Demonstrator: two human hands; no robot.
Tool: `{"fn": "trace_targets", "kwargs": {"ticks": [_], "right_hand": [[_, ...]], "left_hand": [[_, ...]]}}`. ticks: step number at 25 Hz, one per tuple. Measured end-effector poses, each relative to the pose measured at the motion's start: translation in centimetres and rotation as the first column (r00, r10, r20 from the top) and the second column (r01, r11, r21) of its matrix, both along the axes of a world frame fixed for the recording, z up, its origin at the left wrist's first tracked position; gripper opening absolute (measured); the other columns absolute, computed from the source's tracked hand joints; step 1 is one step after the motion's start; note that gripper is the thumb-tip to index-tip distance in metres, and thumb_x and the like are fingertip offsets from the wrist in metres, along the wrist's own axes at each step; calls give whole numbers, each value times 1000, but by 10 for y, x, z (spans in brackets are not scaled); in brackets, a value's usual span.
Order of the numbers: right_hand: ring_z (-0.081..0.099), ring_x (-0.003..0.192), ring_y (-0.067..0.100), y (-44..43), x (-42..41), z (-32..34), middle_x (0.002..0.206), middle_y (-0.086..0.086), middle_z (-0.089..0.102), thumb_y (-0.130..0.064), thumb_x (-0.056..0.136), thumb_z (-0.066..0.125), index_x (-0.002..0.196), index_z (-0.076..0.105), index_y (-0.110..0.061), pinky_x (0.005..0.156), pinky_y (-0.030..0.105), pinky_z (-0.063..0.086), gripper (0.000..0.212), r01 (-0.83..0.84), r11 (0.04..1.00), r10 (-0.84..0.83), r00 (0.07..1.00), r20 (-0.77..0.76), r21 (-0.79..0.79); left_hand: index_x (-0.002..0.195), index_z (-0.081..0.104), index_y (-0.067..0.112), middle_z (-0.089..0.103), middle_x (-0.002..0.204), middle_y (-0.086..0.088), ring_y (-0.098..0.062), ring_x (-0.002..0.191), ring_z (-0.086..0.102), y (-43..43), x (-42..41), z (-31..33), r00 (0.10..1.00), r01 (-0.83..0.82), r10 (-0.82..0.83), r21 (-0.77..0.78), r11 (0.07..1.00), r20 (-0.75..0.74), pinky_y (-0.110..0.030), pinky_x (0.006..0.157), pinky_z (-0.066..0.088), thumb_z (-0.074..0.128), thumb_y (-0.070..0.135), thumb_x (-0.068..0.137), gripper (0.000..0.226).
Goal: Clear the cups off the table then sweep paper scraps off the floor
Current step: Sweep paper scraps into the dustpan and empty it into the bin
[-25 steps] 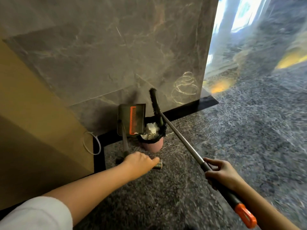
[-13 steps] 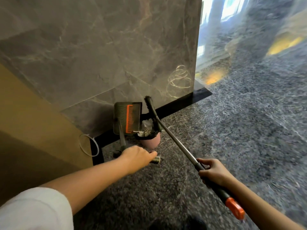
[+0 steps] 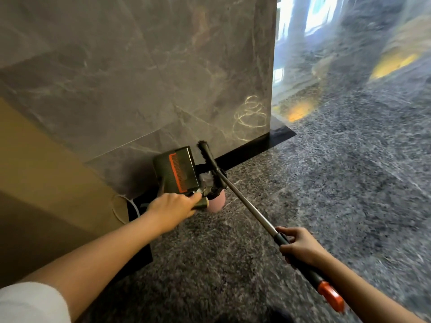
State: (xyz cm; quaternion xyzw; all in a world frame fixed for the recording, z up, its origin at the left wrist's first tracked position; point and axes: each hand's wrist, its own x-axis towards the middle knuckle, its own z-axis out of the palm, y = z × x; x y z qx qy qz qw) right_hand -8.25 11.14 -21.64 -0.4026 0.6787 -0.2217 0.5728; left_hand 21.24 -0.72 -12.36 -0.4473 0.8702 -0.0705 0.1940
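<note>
Paper scraps (image 3: 206, 180) sit crumpled in the black-lined mouth of a small pink bin (image 3: 217, 202), just left of frame centre, at the foot of the grey marble wall (image 3: 144, 73) on the speckled floor (image 3: 338, 183). So the sweeping looks close to finished, with the waste being tipped out.

Above the bin, the dustpan (image 3: 175, 169) stands tilted with its orange comb facing the camera, its lower lip right beside the bin's left rim. Its handle runs down towards the left hand (image 3: 171, 207), which is clenched around the handle end, very close to the bin.

From the bin's right rim the broom (image 3: 245, 202) slants long-axis toward the lower right of the frame, brush head up against the wall. The right hand (image 3: 299, 247) is wrapped around its pole, well apart from the bin.

The left hand is therefore the nearer one for any further tipping.
</note>
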Motion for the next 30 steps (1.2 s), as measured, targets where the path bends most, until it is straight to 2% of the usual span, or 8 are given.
{"fn": "trace_targets", "kwargs": {"ticks": [4, 8, 12, 15, 18, 21, 27, 30], "right_hand": [[50, 36, 16, 5, 6, -2, 52, 8, 58, 9, 78, 55, 140, 42, -13, 37, 23, 42, 68, 29, 1000, -28, 999, 43, -8], [50, 35, 16, -8, 3, 5, 48, 6, 59, 10, 77, 56, 139, 44, -13, 37, 23, 43, 67, 79, 996, -77, 996, 37, -48], [51, 33, 17, -31, -15, 22, 47, 8, 59, 15, 76, 54, 134, 49, -9, 33, 21, 42, 63, 161, 983, -159, 987, 29, -89], [49, 31, 17, -52, -37, 40, 47, 7, 57, 18, 76, 52, 114, 57, -11, 31, 21, 40, 48, 220, 967, -218, 976, 29, -128], [46, 27, 16, -73, -62, 55, 46, 10, 48, 19, 78, 47, 88, 56, 1, 29, 19, 39, 23, 227, 966, -223, 974, 44, -121], [45, 26, 16, -95, -96, 63, 48, 10, 47, 18, 81, 46, 76, 54, 6, 29, 19, 38, 15, 265, 961, -263, 964, 42, -80], [42, 21, 18, -164, -149, 66, 32, 11, 46, 12, 82, 51, 59, 51, 6, 29, 13, 34, 23, 454, 890, -456, 885, 96, 45], [38, 21, 14, -202, -161, 62, 33, 6, 44, 3, 83, 55, 66, 49, 1, 30, 12, 32, 18, 514, 848, -529, 832, 165, 126]], "left_hand": [[124, 38, 19, 64, 94, -17, -40, 87, 63, -16, 19, 34, 819, -399, 360, 8, 917, -447, -41, 66, 48, 46, 40, 96, 37], [124, 43, 11, 57, 82, -19, -41, 79, 60, -20, 36, 69, 620, -572, 433, 1, 820, -655, -38, 60, 42, 48, 34, 96, 36], [115, 47, 2, 57, 89, -24, -41, 78, 58, -34, 29, 111, 385, -647, 388, 55, 761, -837, -42, 63, 47, 49, 31, 96, 34], [109, 49, 3, 58, 92, -24, -39, 77, 59, -55, -7, 128, 266, -645, 372, 123, 754, -889, -45, 65, 53, 50, 32, 96, 32], [109, 48, 7, 58, 93, -21, -27, 64, 55, -83, -51, 135, 148, -623, 392, 222, 750, -908, -33, 47, 47, 49, 35, 96, 31], [103, 46, 8, 61, 96, -23, -23, 57, 53, -112, -101, 131, 42, -589, 396, 297, 751, -917, -28, 39, 40, 49, 35, 97, 28], [106, 46, 4, 62, 98, -30, -47, 83, 63, -171, -183, 96, -87, -529, 437, 413, 741, -895, -51, 64, 56, 49, 35, 96, 33], [108, 47, 4, 62, 98, -30, -47, 84, 63, -209, -206, 67, -97, -492, 487, 467, 735, -868, -50, 65, 56, 48, 36, 97, 34]]}}
